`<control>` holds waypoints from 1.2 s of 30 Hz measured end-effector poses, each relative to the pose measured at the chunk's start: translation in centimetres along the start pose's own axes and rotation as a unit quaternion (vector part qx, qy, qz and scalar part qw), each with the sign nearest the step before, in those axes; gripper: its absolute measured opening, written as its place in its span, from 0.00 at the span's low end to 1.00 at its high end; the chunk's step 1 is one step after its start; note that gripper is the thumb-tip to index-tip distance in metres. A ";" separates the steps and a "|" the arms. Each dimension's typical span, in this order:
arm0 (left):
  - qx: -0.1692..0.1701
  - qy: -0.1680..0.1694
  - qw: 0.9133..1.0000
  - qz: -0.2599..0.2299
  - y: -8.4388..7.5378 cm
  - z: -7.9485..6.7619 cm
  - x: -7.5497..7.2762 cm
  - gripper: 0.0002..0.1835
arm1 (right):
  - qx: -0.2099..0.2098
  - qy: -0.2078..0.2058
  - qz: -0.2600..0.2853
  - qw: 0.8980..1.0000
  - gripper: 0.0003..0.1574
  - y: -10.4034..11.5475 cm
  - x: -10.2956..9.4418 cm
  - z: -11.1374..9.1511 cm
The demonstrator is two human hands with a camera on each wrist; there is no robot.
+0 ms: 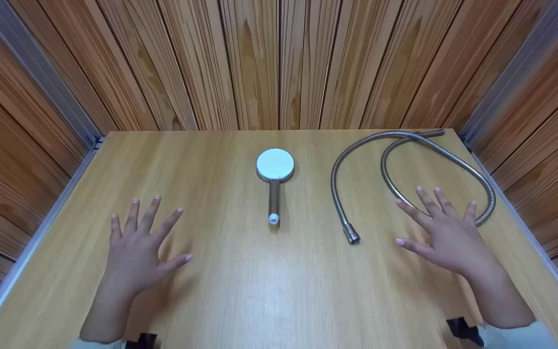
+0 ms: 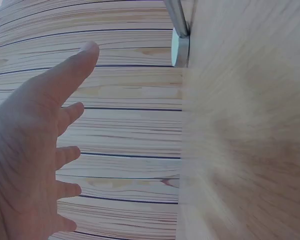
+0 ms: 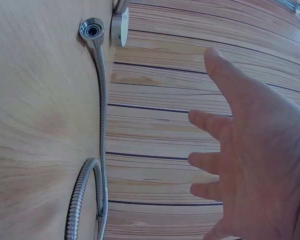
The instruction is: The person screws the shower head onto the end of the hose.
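Observation:
A shower head (image 1: 275, 165) with a round white face and a grey handle lies at the middle of the table, its threaded white end toward me. To its right a silver metal shower hose (image 1: 338, 194) lies in loose loops, its conical nut (image 3: 92, 32) facing the right wrist camera. My left hand (image 1: 136, 257) is held over the left part of the table, fingers spread and holding nothing. Over the right part hovers my right hand (image 1: 453, 242), also spread and bare; its fingertips overlap the hose in the head view.
The light wooden table (image 1: 240, 291) ends at a wood-plank wall (image 1: 259, 63) at the back. Plank side walls with grey metal edging (image 1: 32, 257) flank it left and right. Dark straps (image 1: 463, 330) show at both wrists.

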State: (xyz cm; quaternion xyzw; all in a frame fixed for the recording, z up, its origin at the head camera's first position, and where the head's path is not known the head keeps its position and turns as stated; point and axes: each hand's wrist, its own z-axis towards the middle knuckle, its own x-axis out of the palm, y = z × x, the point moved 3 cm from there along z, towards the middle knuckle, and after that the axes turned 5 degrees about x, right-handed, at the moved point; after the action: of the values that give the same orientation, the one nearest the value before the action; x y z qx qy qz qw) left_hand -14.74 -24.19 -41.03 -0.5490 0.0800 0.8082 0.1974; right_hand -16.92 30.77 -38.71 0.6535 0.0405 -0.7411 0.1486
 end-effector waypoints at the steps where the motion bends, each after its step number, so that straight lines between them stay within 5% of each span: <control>1: -0.001 0.002 1.000 -0.002 0.0 0.1 0.0 0.48 | -0.002 0.003 0.006 1.000 0.49 0.0 0.0 0.0; 16: 0.027 0.001 1.000 -0.008 -0.7 2.0 0.6 0.48 | -0.008 0.058 0.104 0.993 0.46 -0.4 0.5 1.0; 23: 0.054 -0.034 0.995 -0.072 -1.0 3.0 1.5 0.47 | -0.017 0.082 0.168 0.982 0.42 -0.5 1.0 1.7; 31: 0.071 -0.066 0.988 -0.124 -1.2 3.7 2.5 0.46 | -0.034 0.073 0.218 0.973 0.38 -0.7 1.8 2.2; 36: 0.069 -0.067 0.983 -0.158 -1.4 4.1 2.9 0.45 | -0.045 0.025 0.222 0.974 0.34 -0.7 2.0 2.3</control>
State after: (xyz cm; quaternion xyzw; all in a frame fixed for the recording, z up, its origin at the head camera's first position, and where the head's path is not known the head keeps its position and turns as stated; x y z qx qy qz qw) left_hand -18.64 -20.83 -41.98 -0.4845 0.0346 0.7945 0.3646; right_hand -19.52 30.55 -40.49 0.6575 -0.0688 -0.6703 0.3372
